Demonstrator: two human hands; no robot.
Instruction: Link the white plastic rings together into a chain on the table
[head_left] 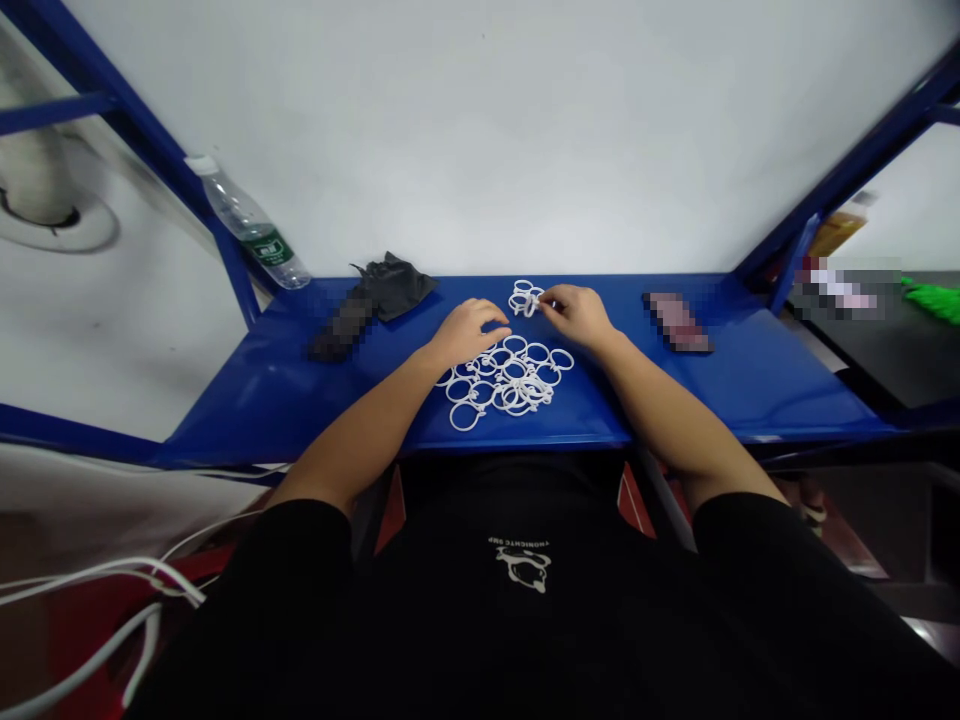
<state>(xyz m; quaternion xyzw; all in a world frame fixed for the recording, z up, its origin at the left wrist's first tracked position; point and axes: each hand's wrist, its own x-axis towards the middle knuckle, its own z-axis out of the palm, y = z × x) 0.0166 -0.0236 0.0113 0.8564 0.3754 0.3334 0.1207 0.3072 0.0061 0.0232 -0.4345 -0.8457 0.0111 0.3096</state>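
Note:
A heap of white plastic curtain rings [465, 417], each with a small eyelet, lies near the front edge of the blue table. My left hand [471, 332] is over the heap's far left side, fingers curved and a little apart, with nothing visible in them. Beyond the heap is a smaller group of the same rings [523, 286]. At its right side my right hand [576, 314] pinches a white curtain ring [529, 307] between thumb and fingertips. Whether this ring touches the others I cannot tell.
The blue table [360, 405] meets a white wall behind. At the left are a clear plastic bottle [259, 235], a crumpled black bag [394, 288] and a blurred dark object [343, 325]. A blurred phone-like object [679, 322] lies right. Blue metal posts [855, 165] frame both sides.

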